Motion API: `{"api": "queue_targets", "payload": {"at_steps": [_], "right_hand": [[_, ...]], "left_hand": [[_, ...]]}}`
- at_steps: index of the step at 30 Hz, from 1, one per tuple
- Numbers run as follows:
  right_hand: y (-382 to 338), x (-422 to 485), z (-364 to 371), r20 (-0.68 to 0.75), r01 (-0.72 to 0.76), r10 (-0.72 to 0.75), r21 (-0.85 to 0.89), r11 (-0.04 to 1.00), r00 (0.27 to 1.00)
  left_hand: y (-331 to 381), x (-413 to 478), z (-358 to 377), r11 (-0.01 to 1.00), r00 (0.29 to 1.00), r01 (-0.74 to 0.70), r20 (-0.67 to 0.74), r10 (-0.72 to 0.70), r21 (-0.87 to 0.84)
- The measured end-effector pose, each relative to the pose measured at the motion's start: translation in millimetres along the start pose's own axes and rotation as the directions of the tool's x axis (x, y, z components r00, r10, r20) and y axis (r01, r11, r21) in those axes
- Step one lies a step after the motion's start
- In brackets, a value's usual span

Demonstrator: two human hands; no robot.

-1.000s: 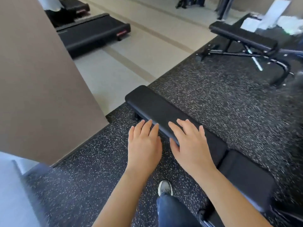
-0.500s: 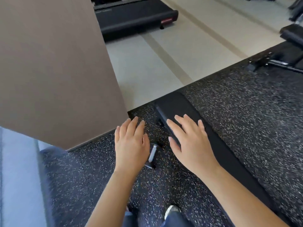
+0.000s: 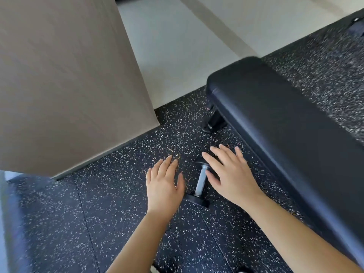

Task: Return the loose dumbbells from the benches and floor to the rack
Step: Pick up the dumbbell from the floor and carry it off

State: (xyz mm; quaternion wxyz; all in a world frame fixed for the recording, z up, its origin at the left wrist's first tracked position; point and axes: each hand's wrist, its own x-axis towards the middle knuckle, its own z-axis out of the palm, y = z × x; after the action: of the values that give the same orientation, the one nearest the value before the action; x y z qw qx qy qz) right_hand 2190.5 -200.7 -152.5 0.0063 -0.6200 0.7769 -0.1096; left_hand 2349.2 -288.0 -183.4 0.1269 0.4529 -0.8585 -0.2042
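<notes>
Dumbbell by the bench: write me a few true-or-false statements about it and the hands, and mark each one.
1. The dumbbell lies on the speckled floor. True.
2. It rests on top of the bench. False: it lies on the floor beside the bench.
3. The left hand grips its handle. False: the fingers are straight and hold nothing.
4. The right hand is open, with its fingers spread over the dumbbell's far end. True.

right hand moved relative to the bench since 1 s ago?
Yes. The right hand came off the black padded bench and is now left of it, over the black-ended steel-handled dumbbell on the floor.
</notes>
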Motion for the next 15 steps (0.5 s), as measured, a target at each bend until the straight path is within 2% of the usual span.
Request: {"api": "queue_targets", "payload": {"at_steps": [5,11,13,15], "right_hand": [[27.8,-10.7,110.0,0.054,-0.004,0.005,-0.021,1.0,0.999],[66.6,-16.2,222.9,0.104,0.207,-0.201,-0.052,0.977,0.974],[78.7,-18.3,250.0,0.118,0.205,-0.202,-0.015,0.979,0.972],[86.5,-21.0,274.1,0.126,0.239,-0.235,-0.022,0.971,0.964]], "left_hand": [[-52.9,0.6,110.4,0.999,0.996,-0.048,0.078,0.046,0.023],[-109.2,-2.8,221.1,0.963,0.939,-0.247,0.271,0.211,0.107],[-123.6,-3.1,241.1,0.94,0.915,-0.323,0.289,0.28,0.11],[-134.9,-2.5,256.2,0.925,0.91,-0.367,0.242,0.335,0.097]]}}
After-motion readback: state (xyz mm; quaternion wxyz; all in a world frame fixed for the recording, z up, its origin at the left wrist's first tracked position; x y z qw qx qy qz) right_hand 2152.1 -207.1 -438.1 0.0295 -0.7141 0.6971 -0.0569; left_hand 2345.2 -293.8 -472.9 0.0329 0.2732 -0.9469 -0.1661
